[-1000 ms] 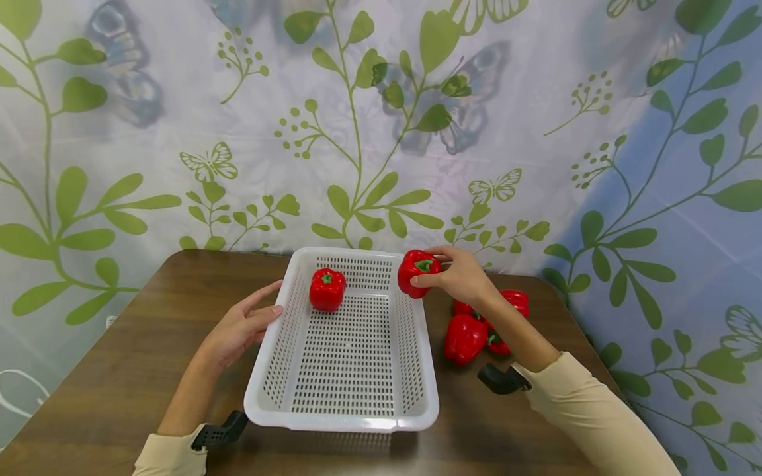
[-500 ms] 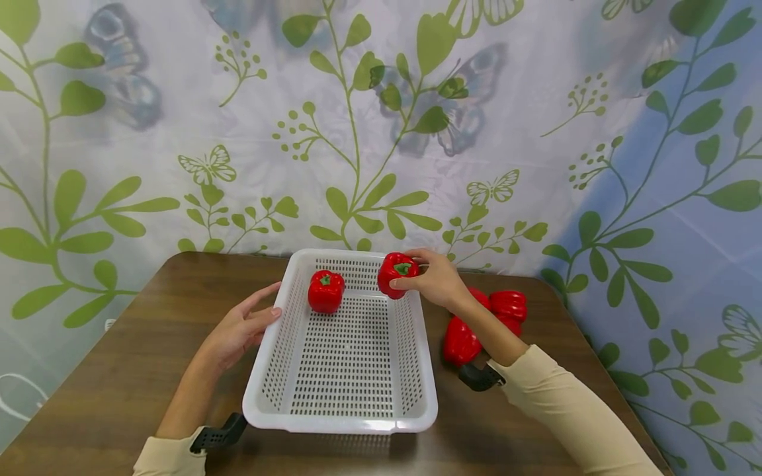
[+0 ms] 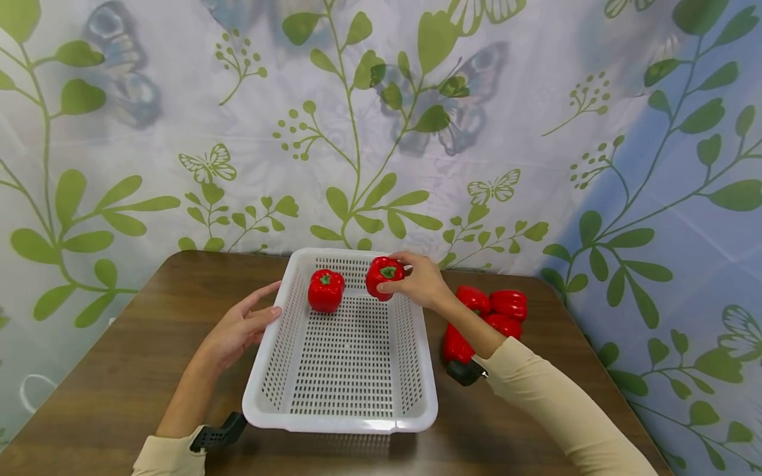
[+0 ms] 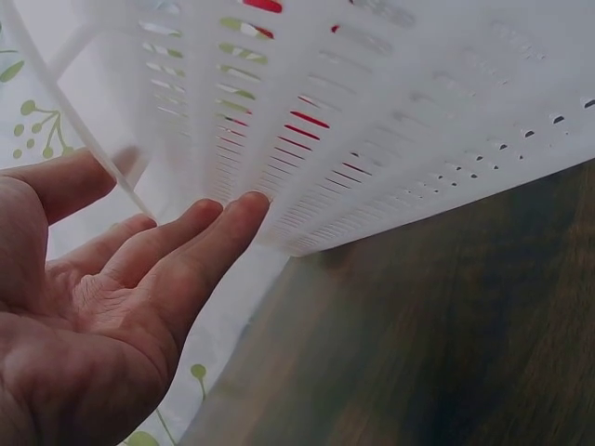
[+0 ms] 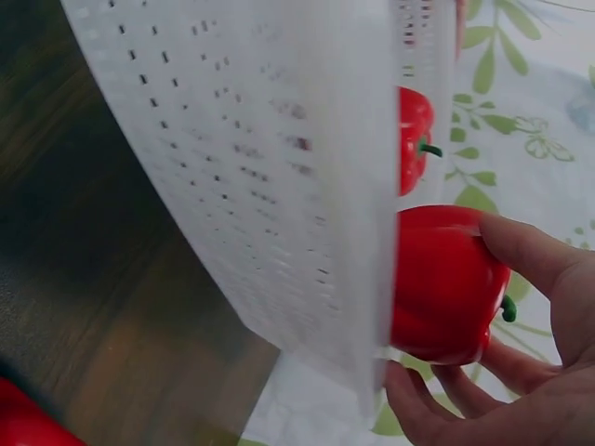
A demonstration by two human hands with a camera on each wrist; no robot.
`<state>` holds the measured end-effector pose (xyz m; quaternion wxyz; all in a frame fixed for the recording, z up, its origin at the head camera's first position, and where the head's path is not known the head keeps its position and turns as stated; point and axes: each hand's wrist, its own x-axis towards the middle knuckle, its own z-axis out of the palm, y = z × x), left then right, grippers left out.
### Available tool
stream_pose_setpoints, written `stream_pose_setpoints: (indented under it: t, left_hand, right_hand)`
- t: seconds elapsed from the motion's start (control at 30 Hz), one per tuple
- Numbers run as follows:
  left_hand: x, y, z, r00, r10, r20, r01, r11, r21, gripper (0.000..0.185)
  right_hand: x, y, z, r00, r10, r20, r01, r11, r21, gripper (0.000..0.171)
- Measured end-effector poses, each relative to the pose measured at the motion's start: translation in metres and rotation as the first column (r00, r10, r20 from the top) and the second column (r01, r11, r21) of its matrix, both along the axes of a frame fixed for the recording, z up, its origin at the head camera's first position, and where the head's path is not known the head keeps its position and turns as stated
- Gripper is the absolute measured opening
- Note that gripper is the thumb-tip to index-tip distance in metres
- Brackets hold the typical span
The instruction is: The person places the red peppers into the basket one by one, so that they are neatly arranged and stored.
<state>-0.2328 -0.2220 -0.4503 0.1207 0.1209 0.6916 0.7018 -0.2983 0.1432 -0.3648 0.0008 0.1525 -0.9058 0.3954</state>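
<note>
In the head view, a white perforated plastic basket (image 3: 340, 425) stands on the table with one red bell pepper (image 3: 326, 291) at its back left. My left hand (image 3: 233, 330) touches the basket's left side; its fingers are fairly straight against the outer wall in the left wrist view. Over the basket's back right, my right hand (image 3: 419, 281) grips a second red bell pepper (image 3: 381, 277), thumb on one side and fingers on the other. The basket wall hides part of this pepper (image 5: 446, 283) in the right wrist view.
Several more red bell peppers (image 3: 508, 304) lie in a cluster on the brown wooden table (image 3: 196, 284), right of the basket, partly behind my right forearm. A leaf-patterned cloth (image 3: 250, 132) hangs behind the table.
My right hand has carried its bell pepper leftward, from the basket's right rim to over its inside, and slightly lower. My left hand and the basket have stayed put.
</note>
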Motion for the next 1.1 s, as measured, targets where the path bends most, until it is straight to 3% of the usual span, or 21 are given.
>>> stream_pose_setpoints:
  t: [0.27,0.73,1.1]
  left_hand:
    - [-0.001,-0.001,0.0,1.0,-0.001,-0.011,0.001,1.0,-0.001,0.064]
    - [-0.004,-0.001,0.0,1.0,0.009,0.003,-0.009,1.0,-0.017,0.064]
    - [-0.004,0.001,0.002,1.0,-0.009,-0.015,0.01,0.999,0.036,0.063]
  right_hand:
    - [-0.009,-0.004,-0.017,0.999,-0.003,-0.046,0.006,0.999,0.046,0.064]
    - [-0.017,-0.012,-0.038,0.998,-0.022,-0.056,0.024,0.999,0.04,0.065]
    - [-0.019,-0.018,-0.04,0.995,-0.016,-0.094,0.023,0.996,0.081,0.067]
